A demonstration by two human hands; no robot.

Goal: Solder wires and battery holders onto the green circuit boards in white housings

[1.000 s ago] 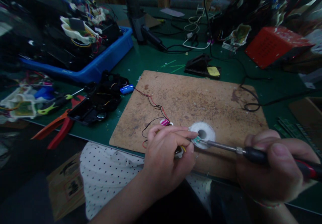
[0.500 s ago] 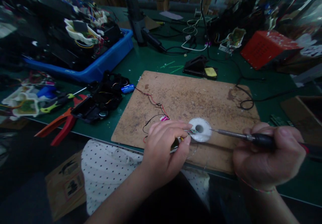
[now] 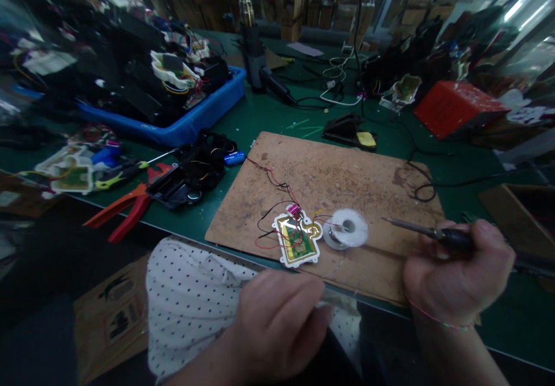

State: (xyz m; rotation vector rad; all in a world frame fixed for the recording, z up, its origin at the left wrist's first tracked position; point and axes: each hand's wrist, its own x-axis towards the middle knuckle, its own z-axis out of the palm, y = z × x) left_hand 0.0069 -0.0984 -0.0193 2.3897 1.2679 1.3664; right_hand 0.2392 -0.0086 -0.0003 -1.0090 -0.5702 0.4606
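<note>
My right hand [image 3: 459, 270] grips a soldering iron [image 3: 451, 237] by its dark handle. The bare metal tip points left and stays apart from the solder spool [image 3: 358, 233]. Below the board's front edge, my left hand [image 3: 281, 316] is closed with curled fingers; whatever may be inside them is hidden. Just above it, a circuit board in a white-edged housing [image 3: 299, 247] lies on the brown work board [image 3: 338, 172]. Thin red and black wires run from the housing, past a pink connector [image 3: 293, 210], to a blue cylindrical cell [image 3: 235, 158].
A black iron stand with a yellow sponge [image 3: 366, 138] sits behind the work board. To the left lie red-handled pliers [image 3: 134, 207], a screwdriver [image 3: 125, 173] and black casing parts [image 3: 173, 186]. A heat gun [image 3: 255, 56] stands beside the loaded blue bin [image 3: 173, 132]. Cords trail at right.
My left hand has left the circuit board and spool and drawn back toward me, uncovering the housing. The iron's tip has moved away from the spool. The view has shifted.
</note>
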